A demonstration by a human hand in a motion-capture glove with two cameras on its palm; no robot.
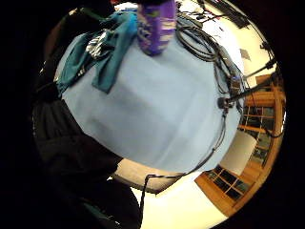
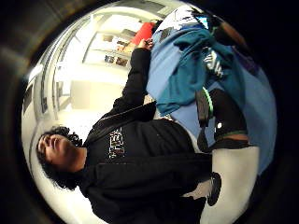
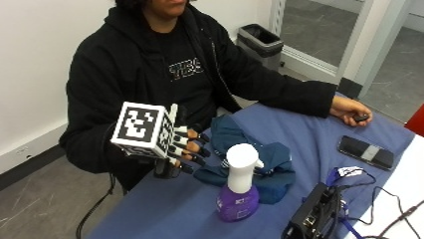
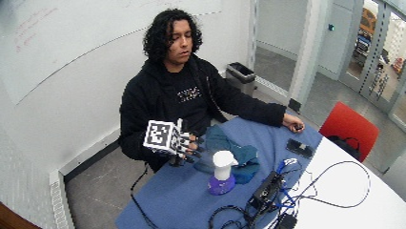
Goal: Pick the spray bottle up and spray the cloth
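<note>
A purple spray bottle [image 3: 238, 191] with a white trigger head stands upright on the blue tablecloth [image 3: 179, 209]. Right behind it lies a crumpled teal cloth [image 3: 248, 154]. My gloved right hand [image 3: 187, 149] hovers above the table, left of the bottle and beside the cloth, fingers relaxed and slightly spread, holding nothing. In the little finger side palm view the bottle [image 1: 156, 24] and the teal cloth [image 1: 102, 50] lie together on the tablecloth. The thumb side view shows the cloth [image 2: 196, 70] and one gloved finger [image 2: 224, 116].
A black box with cables [image 3: 318, 214] sits right of the bottle. A phone [image 3: 366, 152] lies farther back. The person's bare left hand [image 3: 351, 112] rests on the table holding a small dark object. A bin [image 3: 263, 42] stands on the floor behind.
</note>
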